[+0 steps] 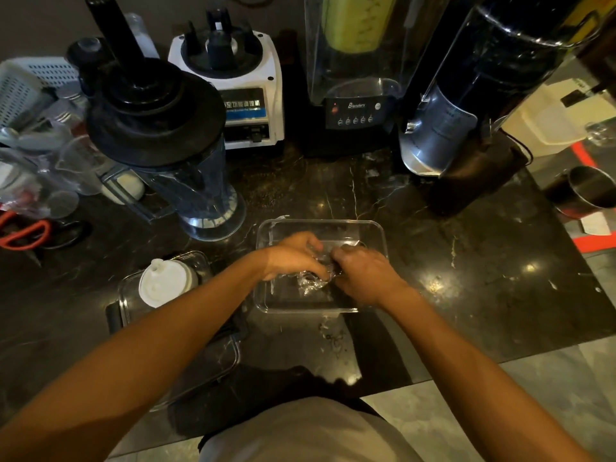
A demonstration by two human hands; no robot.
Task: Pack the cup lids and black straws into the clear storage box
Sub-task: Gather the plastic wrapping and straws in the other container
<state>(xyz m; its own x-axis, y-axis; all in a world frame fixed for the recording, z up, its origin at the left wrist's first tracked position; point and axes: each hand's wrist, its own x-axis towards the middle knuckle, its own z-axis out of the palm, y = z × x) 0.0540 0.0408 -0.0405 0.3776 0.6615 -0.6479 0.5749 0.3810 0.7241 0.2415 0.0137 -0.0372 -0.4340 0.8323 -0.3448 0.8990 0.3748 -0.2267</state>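
Both hands are down inside the clear storage box point(373, 230), which sits on the dark marble counter point(466, 261) just below the middle of the frame. The left hand point(295, 255) and the right hand point(361, 273) meet over a crinkly clear plastic bundle point(311, 283) with something dark in it; the fingers of each curl onto it, though what exactly is wrapped there I cannot tell. To the left of the box, a stack of white cup lids point(163, 283) rests on a clear box lid point(200, 328) lying flat on the counter, partly hidden under the left forearm. In the upper left stands a blender jug point(186, 181) with a black cap. Behind it a white blender base point(246, 95), and a black blender point(353, 105) at top centre. Red-handled scissors point(23, 230) lie at the far left edge.
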